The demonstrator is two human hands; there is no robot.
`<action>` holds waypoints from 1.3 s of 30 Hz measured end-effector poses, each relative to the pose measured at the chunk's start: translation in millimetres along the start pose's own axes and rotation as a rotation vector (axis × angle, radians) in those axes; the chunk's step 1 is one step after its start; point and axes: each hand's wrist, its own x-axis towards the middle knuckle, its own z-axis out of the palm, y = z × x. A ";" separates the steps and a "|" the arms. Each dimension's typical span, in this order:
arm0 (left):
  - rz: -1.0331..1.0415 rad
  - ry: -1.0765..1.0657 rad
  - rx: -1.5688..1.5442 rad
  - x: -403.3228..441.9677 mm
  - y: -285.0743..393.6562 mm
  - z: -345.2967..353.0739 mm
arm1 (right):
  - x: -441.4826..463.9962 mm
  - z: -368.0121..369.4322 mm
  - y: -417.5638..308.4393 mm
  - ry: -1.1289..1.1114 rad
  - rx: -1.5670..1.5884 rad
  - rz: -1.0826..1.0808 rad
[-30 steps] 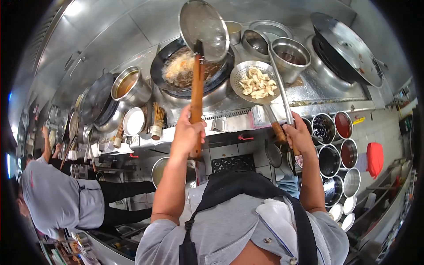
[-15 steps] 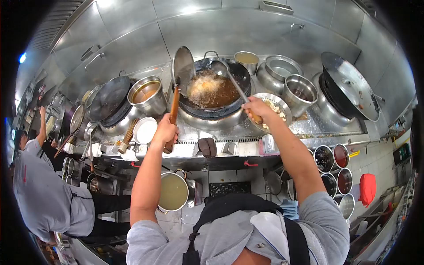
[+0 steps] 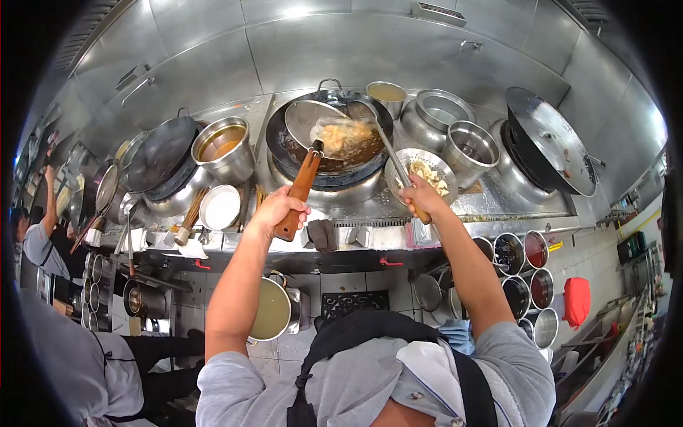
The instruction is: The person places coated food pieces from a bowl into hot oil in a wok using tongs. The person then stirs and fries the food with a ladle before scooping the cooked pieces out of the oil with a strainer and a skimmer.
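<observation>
My left hand (image 3: 282,212) grips the wooden handle of a round strainer (image 3: 304,119), whose mesh lies tilted in the black wok (image 3: 281,142). Pale golden food (image 3: 345,135) bubbles in dark oil against the strainer's right side. In my right hand (image 3: 421,197) is the end of a long-handled ladle (image 3: 392,153); its bowl is at the wok's upper right, beside the food. Under the ladle's handle and my right hand sits a perforated bowl (image 3: 402,162) with pale pieces (image 3: 428,173) in it.
Metal pots (image 3: 223,148) flank the wok, and another wok (image 3: 551,139) leans at the right. A white bowl (image 3: 220,207) and bamboo brushes (image 3: 191,213) are near the counter's front edge. Sauce pots (image 3: 509,254) stand lower right. A co-worker (image 3: 75,363) is at the left.
The strainer has gone from above the wok down into it. My right hand has moved from the counter's front to above the perforated bowl, and its ladle now reaches into the wok.
</observation>
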 end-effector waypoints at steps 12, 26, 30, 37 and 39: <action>0.096 -0.098 -0.422 6.7 -35.8 74.8 | -43.0 3.5 21.5 0.008 0.027 -0.111; 0.184 -0.083 -0.325 -22.1 -22.8 88.1 | -73.6 49.7 -2.5 -0.042 0.119 -0.054; 0.171 -0.032 -0.333 -24.4 -30.9 80.2 | -68.8 48.6 -14.6 0.043 0.090 -0.167; 0.159 -0.022 -0.345 -33.5 -39.4 78.2 | -68.8 67.5 10.1 -0.009 0.074 -0.068; 0.146 -0.016 -0.340 -31.2 -40.7 78.7 | -66.1 70.2 9.2 -0.092 0.108 -0.070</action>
